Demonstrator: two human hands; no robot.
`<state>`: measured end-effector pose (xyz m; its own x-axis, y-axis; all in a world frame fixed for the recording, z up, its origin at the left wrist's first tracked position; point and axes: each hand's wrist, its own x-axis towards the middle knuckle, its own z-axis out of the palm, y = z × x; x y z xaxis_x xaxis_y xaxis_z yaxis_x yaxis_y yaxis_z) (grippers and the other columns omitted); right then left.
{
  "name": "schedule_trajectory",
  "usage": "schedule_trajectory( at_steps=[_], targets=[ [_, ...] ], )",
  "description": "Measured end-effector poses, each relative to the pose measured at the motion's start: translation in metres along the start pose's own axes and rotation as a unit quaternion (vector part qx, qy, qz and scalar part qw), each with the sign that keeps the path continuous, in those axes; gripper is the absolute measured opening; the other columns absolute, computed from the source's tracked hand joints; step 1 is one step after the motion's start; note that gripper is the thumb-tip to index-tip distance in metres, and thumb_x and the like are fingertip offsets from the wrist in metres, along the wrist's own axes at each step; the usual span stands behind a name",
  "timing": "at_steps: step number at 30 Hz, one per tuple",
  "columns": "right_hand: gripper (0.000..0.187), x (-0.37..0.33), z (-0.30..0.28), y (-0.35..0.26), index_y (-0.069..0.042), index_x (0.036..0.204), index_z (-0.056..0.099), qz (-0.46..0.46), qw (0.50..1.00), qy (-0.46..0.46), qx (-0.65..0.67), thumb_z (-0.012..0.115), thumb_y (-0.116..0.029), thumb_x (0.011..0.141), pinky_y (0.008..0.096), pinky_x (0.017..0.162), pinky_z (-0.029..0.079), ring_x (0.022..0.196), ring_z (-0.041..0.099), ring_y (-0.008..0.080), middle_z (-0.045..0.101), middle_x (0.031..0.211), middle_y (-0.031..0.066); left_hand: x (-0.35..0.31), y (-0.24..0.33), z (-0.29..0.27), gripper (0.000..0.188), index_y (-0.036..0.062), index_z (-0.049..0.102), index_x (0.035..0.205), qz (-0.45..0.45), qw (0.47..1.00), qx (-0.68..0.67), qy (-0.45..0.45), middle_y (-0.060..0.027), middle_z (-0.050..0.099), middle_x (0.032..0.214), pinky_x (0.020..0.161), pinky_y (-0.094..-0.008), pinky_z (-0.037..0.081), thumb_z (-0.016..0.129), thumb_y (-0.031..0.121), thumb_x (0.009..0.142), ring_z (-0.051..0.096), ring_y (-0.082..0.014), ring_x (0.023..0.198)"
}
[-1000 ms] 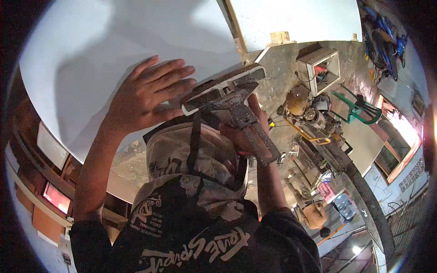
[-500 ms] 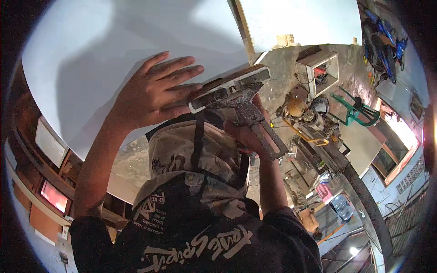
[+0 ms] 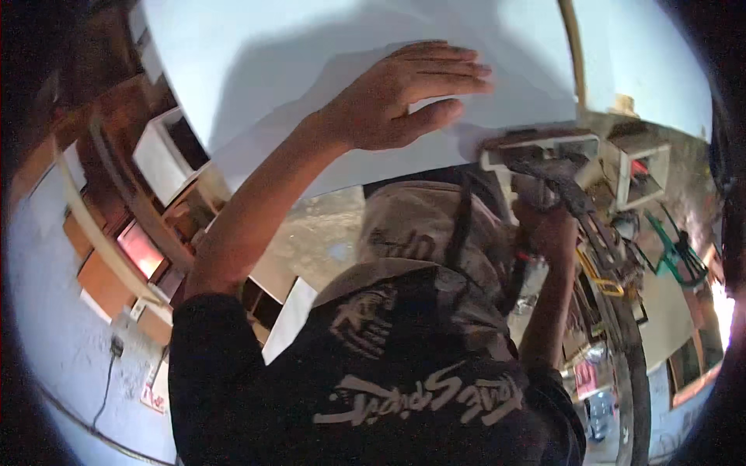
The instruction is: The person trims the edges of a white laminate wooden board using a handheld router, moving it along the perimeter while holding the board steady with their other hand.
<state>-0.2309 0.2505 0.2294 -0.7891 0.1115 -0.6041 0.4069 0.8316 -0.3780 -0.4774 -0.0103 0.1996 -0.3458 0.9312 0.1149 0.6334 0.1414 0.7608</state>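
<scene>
My right hand [image 3: 550, 229] is wrapped round a dusty, dark T-shaped hand tool [image 3: 571, 186] with a long flat rectangular head and a straight handle. Its pale-edged head lies by the near edge of a large white panel [image 3: 536, 93]; blur hides whether they touch. My left hand [image 3: 388, 105] holds nothing; its fingers stretch to the right over the panel, apart from the tool, and both cast shadow there. Between my arms are a pale, stained cloth garment and dark straps; my dark printed shirt fills the lower middle.
At the right stand a white open box [image 3: 649, 175] with something red inside, a green frame [image 3: 676, 248] and a yellow bar [image 3: 594, 276]. A dark curved beam [image 3: 629, 365] runs down near a clear plastic container [image 3: 600, 415]. Wooden shelving and cabinets [image 3: 101, 279] line the left.
The whole view has swung, so the scene sits further right. My left hand has moved away from the tool's head, out over the panel. The tool stays in my right hand.
</scene>
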Motion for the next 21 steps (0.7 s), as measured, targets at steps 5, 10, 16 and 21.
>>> schedule_trajectory(
  at_steps=[5,10,16,21],
  targets=[
    [0.059,0.007,-0.009,-0.009,0.0,0.118,0.06,0.184,0.975,-0.005,0.122,0.085,-0.024,0.071,0.0417,0.085,0.052,0.096,0.064,0.0267,0.066,0.109,0.0139,-0.081,-0.021,-0.049,0.055,0.019,0.047,0.152,-0.114,0.958,0.262,0.004,-0.0062,0.036,0.163,0.123,-0.0568,0.019,0.049,0.045,0.104,0.03,-0.0311,0.152],
    [0.058,0.008,-0.002,-0.003,0.001,0.12,0.06,0.237,0.962,0.009,0.137,0.086,-0.023,0.074,0.0406,0.085,0.053,0.095,0.066,0.0239,0.068,0.109,0.0115,-0.196,-0.028,-0.069,0.067,0.0205,0.041,0.157,-0.233,0.925,0.294,0.069,-0.0081,0.028,0.167,0.123,-0.0589,0.013,0.053,0.053,0.099,0.024,-0.0342,0.154],
    [0.05,0.002,0.015,0.021,-0.002,0.119,0.063,0.126,0.981,0.061,0.131,0.085,-0.015,0.075,0.0386,0.084,0.054,0.092,0.067,0.0214,0.07,0.108,0.0092,-0.237,0.011,-0.054,0.08,0.0095,0.036,0.158,-0.327,0.904,0.257,0.103,-0.0193,0.022,0.167,0.123,-0.0576,0.013,0.059,0.053,0.096,0.017,-0.0386,0.156],
    [0.051,-0.008,-0.011,-0.012,-0.003,0.116,0.065,0.235,0.958,0.044,0.161,0.088,-0.013,0.071,0.0376,0.086,0.053,0.095,0.066,0.0207,0.07,0.109,0.0086,-0.261,0.033,-0.009,0.1,0.0026,0.02,0.161,-0.392,0.853,-0.01,0.343,-0.0215,0.021,0.166,0.123,-0.0498,0.018,0.071,0.05,0.088,0.02,-0.0342,0.154]
  ],
)
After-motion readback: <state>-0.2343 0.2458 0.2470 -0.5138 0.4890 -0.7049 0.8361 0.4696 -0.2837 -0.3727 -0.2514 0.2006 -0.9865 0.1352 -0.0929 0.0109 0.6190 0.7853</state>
